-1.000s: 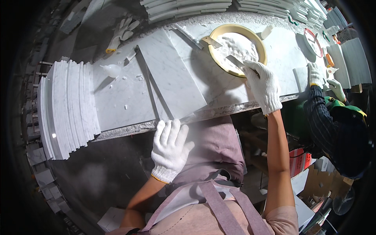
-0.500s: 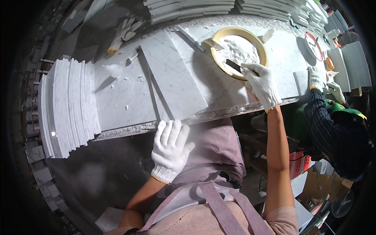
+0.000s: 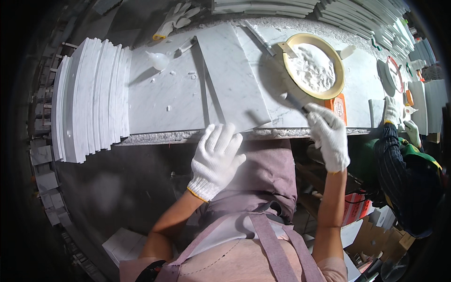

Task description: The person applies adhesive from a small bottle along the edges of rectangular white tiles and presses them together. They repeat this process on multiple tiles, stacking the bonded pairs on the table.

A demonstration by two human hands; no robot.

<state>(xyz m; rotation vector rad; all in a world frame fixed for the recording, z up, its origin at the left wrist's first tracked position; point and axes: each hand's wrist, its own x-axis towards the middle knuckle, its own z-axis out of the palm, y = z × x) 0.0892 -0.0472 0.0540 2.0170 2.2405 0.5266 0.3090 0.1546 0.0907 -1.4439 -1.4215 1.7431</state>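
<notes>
My right hand (image 3: 330,138), in a white knit glove, is closed around a putty knife (image 3: 296,102). A dab of white paste sits on the knife's tip, above the worktop between the marble slab and the bowl. The pale yellow bowl (image 3: 340,70) holds white paste (image 3: 314,68), and a flat scraper (image 3: 286,49) rests on its left rim. A long marble slab (image 3: 237,80) lies at a slant on the worktop. My left hand (image 3: 217,160), also gloved, is open with fingers spread at the slab's near end; whether it touches is unclear.
Marble strips (image 3: 91,101) stand stacked at the left, near a squeeze bottle (image 3: 157,60) and small white chips. An orange packet (image 3: 336,108) lies below the bowl. A spare glove (image 3: 176,21) lies at the back. At the right, a co-worker's gloved hand (image 3: 391,112) is at the bench.
My right hand has drawn the putty knife out of the bowl, toward me and the slab, with white paste on its tip. My left hand stays by the slab's end. The whole view has shifted.
</notes>
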